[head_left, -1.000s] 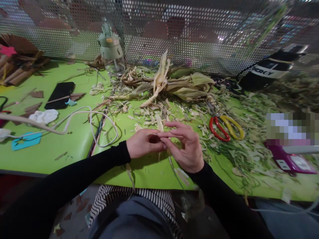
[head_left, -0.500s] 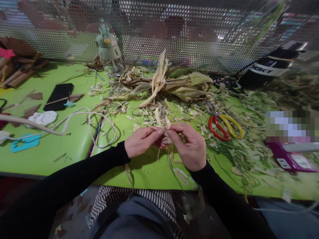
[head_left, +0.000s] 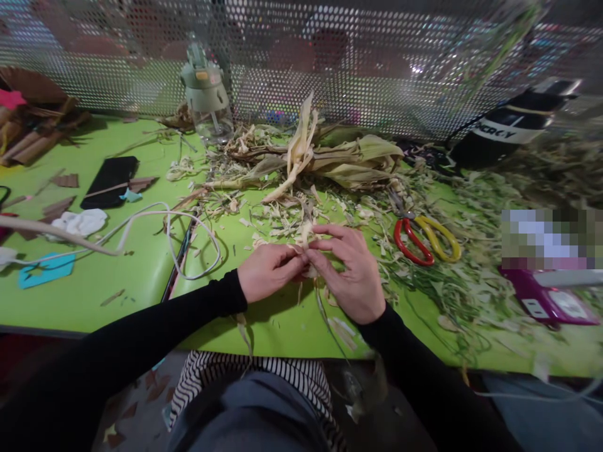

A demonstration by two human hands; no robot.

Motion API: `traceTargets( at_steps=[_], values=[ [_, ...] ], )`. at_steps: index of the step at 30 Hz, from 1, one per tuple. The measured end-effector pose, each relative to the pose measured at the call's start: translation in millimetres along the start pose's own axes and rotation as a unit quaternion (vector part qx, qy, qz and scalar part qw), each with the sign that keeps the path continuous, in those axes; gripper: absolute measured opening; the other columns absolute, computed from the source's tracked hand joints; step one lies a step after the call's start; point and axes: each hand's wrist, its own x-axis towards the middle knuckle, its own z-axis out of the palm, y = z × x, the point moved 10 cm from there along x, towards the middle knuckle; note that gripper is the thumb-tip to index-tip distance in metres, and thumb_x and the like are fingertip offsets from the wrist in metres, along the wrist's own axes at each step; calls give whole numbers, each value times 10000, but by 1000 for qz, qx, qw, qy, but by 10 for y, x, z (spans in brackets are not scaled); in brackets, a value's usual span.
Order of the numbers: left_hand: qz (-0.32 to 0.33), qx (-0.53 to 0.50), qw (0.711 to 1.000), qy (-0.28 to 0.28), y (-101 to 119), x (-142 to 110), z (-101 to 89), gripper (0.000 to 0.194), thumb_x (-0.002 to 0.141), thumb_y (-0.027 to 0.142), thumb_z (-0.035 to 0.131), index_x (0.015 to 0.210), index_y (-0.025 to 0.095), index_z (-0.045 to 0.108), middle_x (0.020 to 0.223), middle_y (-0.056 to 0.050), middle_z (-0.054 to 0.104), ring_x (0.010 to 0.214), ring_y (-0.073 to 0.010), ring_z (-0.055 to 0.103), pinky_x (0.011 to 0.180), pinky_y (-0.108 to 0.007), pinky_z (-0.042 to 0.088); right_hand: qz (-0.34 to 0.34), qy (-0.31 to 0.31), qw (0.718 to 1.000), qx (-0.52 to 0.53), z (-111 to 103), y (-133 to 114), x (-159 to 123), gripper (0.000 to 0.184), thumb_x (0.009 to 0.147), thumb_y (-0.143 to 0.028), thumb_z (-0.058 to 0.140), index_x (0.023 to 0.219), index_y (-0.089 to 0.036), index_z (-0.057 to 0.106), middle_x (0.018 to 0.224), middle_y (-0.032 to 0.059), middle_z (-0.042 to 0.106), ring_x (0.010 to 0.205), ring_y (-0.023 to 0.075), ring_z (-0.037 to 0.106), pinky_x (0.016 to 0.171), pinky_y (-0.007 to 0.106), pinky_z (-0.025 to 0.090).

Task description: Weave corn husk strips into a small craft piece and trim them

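both hands (head_left: 305, 256) pinch a pale husk strip (head_left: 306, 233) above the table (head_left: 277, 329).

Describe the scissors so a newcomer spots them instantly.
On the green table, find the right hand. Just to its right, the scissors lie among plant scraps. Their one red handle and one yellow handle stand out from the pale and green scraps around them.
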Motion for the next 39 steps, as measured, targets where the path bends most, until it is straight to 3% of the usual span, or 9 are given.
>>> traceTargets(
  at_steps=[5,8,11,16,19,23,26,33,39],
  values=[
    [-19,-66,998,0,-10,-4,14,329,907,363,404,748,139,586,669,-26,619,617,-113,570,626,-230,448,-22,11,1000,-1,-51,-61,3,110,849,-217,593,951,-242,625,1082,52,661,1020,238,581,901,449,410],
    [2,2,1000,2,51,-14,10,333,908,343,398,735,138,595,672,-27,621,611,-110,549,627,-233,429,0,-16,1000,-10,19,3,6,208,860,-271,591,1061,-217,594,1110,78,651,1043,251,569,909,458,400],
    [15,62,998,-4,69,-23,30,324,902,316,402,714,136,594,658,-21,616,589,-105,523,609,-233,409,-9,-8,999,-32,27,3,7,81,848,-263,612,911,-216,632,1075,69,658,1002,244,576,886,442,412],
    [-21,-21,999,-19,-10,-24,64,271,896,268,414,753,119,591,675,-17,629,607,-99,576,611,-220,436,-83,77,986,-124,-136,-214,-39,101,774,-176,689,851,-237,666,1068,60,669,953,240,577,836,421,435],
    [-37,-76,996,-31,-27,-21,83,229,890,239,439,763,117,585,663,-8,625,607,-90,586,621,-214,453,-129,35,989,-70,-81,-320,-82,189,806,-106,621,924,-252,648,1040,47,684,903,197,621,780,359,486],
    [-46,-150,986,-47,-36,-12,101,239,888,307,489,795,113,594,670,-9,625,599,-88,597,622,-215,473,-32,-34,992,113,14,-103,-79,144,881,-147,534,970,-232,609,877,16,699,757,137,667,651,258,533],
    [-65,-184,979,-55,-67,-6,104,283,872,367,526,779,109,592,673,-14,626,592,-89,607,622,-224,490,26,-47,986,160,28,35,-62,113,884,-193,550,967,-221,622,855,13,696,685,122,656,591,238,521],
    [-94,-271,956,-54,-31,-3,45,244,873,299,539,772,89,611,658,-15,626,578,-68,593,625,-212,496,29,-81,989,117,-18,9,31,67,821,-149,601,848,-186,650,729,8,671,615,111,599,553,233,477],
    [-98,-301,947,-55,-19,-14,45,124,810,77,524,845,89,642,680,-12,649,617,-71,616,661,-212,505,33,-109,989,96,11,31,32,62,827,-150,576,822,-170,633,717,9,652,595,103,564,546,233,447]
  ],
)
